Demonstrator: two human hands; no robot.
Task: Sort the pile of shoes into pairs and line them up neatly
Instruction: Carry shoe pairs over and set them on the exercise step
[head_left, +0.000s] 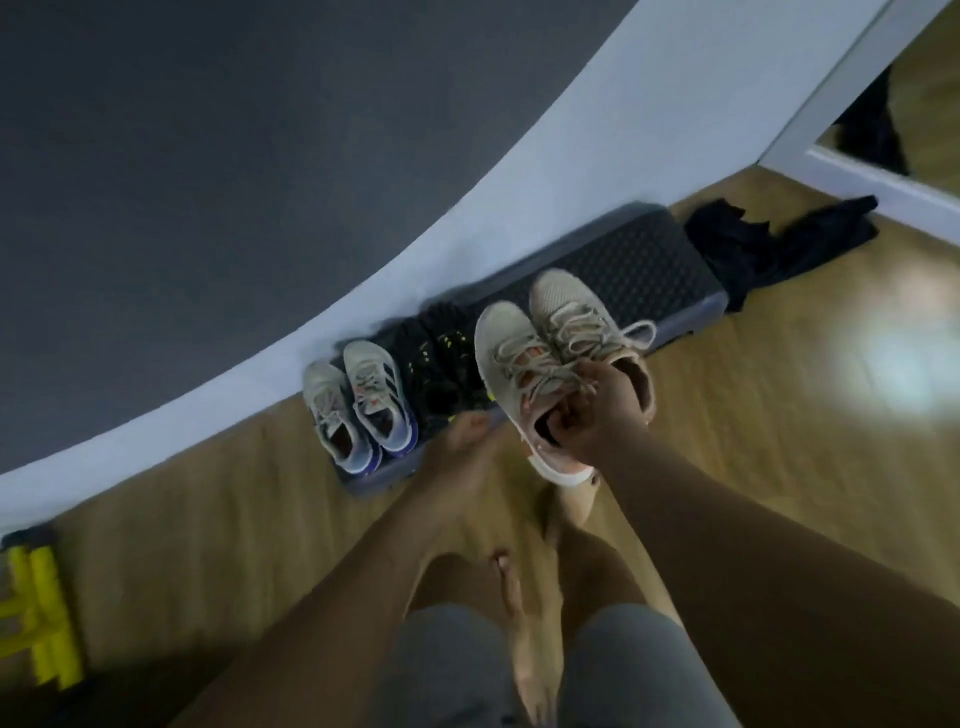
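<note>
A person's right hand grips a pair of beige sneakers by their openings, just above a black step platform set against the wall. White-and-blue sneakers and black shoes sit side by side on it. The left hand hangs near the black shoes, too blurred to tell its grip.

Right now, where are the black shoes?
In the head view, the black shoes sit mid-frame on the dark step platform by the wall, between the white sneakers on their left and the beige pair that the right hand holds.
</note>
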